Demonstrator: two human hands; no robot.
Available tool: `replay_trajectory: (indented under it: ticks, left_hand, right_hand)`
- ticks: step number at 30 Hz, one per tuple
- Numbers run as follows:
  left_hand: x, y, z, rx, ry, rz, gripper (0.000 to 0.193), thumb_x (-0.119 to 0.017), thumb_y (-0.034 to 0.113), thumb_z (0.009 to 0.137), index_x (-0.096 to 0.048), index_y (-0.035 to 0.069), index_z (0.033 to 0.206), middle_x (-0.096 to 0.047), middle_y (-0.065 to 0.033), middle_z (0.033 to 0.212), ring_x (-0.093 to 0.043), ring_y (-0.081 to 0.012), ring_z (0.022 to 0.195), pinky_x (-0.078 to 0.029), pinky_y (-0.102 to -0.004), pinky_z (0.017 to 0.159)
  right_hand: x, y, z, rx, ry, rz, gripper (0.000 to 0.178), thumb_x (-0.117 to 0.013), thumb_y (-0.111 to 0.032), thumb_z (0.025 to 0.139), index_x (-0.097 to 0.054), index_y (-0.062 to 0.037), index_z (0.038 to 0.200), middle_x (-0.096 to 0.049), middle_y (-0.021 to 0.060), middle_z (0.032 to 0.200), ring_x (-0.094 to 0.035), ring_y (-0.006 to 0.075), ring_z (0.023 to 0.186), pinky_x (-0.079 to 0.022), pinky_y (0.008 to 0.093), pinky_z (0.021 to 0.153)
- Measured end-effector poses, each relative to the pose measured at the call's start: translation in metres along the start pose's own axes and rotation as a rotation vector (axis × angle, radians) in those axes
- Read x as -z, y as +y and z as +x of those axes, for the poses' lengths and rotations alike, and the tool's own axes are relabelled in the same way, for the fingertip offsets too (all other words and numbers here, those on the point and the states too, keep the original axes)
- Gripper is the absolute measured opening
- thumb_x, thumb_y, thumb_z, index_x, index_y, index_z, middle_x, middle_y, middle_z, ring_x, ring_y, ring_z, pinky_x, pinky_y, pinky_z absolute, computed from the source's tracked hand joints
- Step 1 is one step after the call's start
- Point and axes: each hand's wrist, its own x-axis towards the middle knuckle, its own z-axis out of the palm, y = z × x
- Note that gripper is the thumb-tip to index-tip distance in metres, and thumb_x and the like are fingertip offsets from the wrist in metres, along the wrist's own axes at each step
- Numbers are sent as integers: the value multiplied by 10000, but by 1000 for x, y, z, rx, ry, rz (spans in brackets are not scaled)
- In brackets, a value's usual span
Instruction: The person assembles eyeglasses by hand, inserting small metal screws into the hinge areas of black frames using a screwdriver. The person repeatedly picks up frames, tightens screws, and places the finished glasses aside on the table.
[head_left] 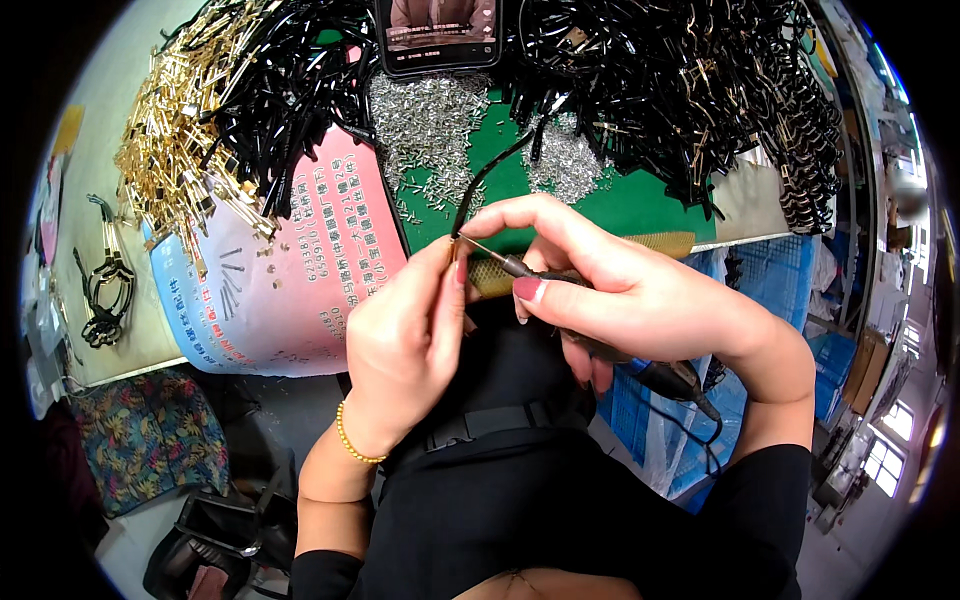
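Observation:
My left hand [400, 330] pinches the end of a thin black eyeglass temple [478, 185], whose curved length rises up and to the right over the green mat [640, 212]. A gold tip shows at the pinched end. In my right hand [610, 290] is a dark corded electric screwdriver [665, 380], with its thin bit pointing left at that gold end. Bit and temple end are very close; I cannot tell whether they touch. My right forefinger reaches over near the temple. Any screw there is too small to make out.
Small silver screws lie in two heaps [425, 125] [565, 165]. Gold metal parts [180, 125] and black temples [285, 100] pile up left, more black pieces [660, 90] right. A phone [440, 68] stands behind. A printed sheet [275, 310] covers the table's left. Blue crates [780, 285] stand right.

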Motion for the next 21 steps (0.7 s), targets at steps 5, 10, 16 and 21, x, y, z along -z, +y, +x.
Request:
replay_trajectory:
  ticks: [5, 10, 16, 21]
  left_hand:
    - [-7, -24, 3, -555, 157, 378, 329, -699, -24, 893, -631, -83, 1210, -696, -116, 819, -649, -213, 588, -493, -319, 508]
    - [19, -11, -4, -398, 170, 309, 314, -655, -51, 915, -626, -79, 1227, -722, -129, 859, -715, -210, 666, -561, -298, 581]
    - [51, -24, -5, -213, 405, -462, 156, -457, 2, 1035, -506, -17, 1182, -631, -178, 1142, -642, -196, 959, -525, -325, 906]
    - [125, -37, -8, 72, 719, 387, 124, -581, 23, 915, -629, -29, 1016, -563, -116, 968, -540, -193, 792, -464, -317, 731]
  right_hand:
    - [1, 11, -4, -1, -36, 141, 430, -488, -136, 1051, -291, -5, 1410, -570, 87, 1022, -539, 83, 545, -420, 244, 441]
    - [-22, 11, 1, 553, 374, -988, 398, -636, -137, 972, -452, -20, 1306, -593, 175, 1041, -685, 362, 801, -555, 427, 654]
    - [-31, -44, 87, 679, 698, -1500, 229, -636, -110, 927, -506, -8, 1084, -579, 172, 960, -671, 343, 754, -539, 435, 605]
    - [-37, -54, 101, 775, 666, -1491, 242, -621, -76, 890, -512, -1, 1093, -609, 175, 908, -670, 369, 779, -546, 448, 629]
